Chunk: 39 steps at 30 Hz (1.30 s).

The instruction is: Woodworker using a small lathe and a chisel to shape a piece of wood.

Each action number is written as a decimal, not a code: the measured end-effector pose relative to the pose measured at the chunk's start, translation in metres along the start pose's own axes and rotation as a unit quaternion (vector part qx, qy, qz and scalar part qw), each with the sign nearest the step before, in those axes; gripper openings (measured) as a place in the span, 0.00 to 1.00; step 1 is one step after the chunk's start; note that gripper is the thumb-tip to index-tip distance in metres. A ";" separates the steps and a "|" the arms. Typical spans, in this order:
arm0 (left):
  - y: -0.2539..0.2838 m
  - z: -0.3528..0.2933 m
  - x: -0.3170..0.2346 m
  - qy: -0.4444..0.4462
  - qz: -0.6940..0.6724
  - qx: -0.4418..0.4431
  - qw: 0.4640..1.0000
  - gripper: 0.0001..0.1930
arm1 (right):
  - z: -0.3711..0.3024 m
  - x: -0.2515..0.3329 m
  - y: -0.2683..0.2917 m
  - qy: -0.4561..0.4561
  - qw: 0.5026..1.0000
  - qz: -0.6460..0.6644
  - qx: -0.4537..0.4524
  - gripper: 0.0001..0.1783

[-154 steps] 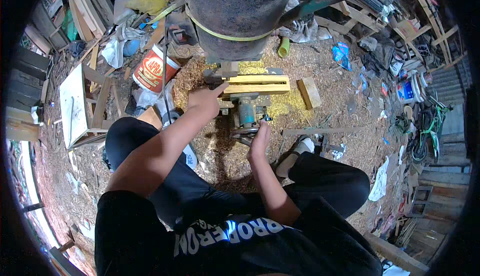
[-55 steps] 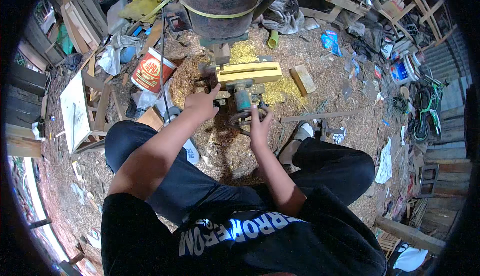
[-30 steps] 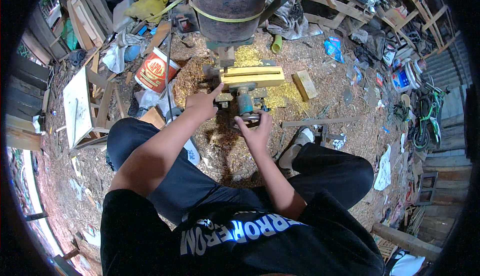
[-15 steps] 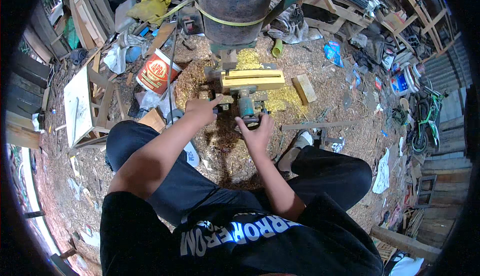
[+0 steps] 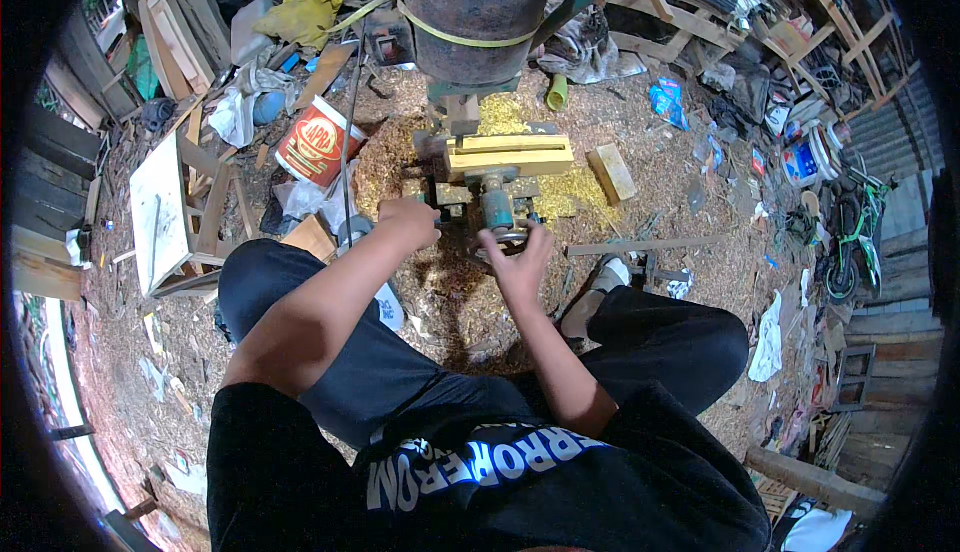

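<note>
A yellow wooden block with a long slot along its top lies on the carriage of a floor machine, next to a metal clamp with a green screw housing. My right hand has its thumb and fingers around the rim of a metal handwheel at the near end of that housing. To its left, my left hand is closed beside the dark metal parts of the carriage. What its fingers hold is hidden. Above the block's left end is a metal tool head.
A large dark motor housing with a yellow band hangs over the far side. A loose wood offcut lies right of the block among yellow shavings. Left stand a red and white bucket and a white-topped wooden frame. A flat bar lies at right.
My left hand's outstretched index finger has curled in beside the carriage. My right hand has shifted its fingers on the handwheel. The whole view has moved slightly.
</note>
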<state>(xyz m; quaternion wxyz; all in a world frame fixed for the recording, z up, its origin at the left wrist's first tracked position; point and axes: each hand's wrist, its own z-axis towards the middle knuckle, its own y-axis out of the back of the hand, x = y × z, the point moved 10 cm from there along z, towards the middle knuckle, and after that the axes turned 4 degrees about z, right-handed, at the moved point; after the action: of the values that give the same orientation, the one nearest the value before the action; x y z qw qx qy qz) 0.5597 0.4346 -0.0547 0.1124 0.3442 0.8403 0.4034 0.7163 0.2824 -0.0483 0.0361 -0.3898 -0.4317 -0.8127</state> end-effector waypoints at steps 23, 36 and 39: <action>-0.003 -0.002 -0.003 -0.010 0.006 0.010 1.000 0.25 | -0.008 -0.014 -0.013 -0.148 0.979 0.142 -0.009 0.59; -0.009 0.000 0.000 -0.008 0.031 0.025 0.999 0.31 | -0.028 -0.033 -0.054 -0.370 0.829 0.407 0.101 0.54; 0.001 -0.007 -0.005 -0.022 0.001 -0.013 1.000 0.25 | -0.027 -0.054 -0.050 -0.274 0.929 0.248 0.011 0.53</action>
<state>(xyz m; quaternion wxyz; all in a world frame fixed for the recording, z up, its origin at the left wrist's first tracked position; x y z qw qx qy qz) 0.5606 0.4275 -0.0502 0.1347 0.3522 0.8319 0.4071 0.7178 0.2790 -0.1265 0.1213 -0.6916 -0.3231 -0.6345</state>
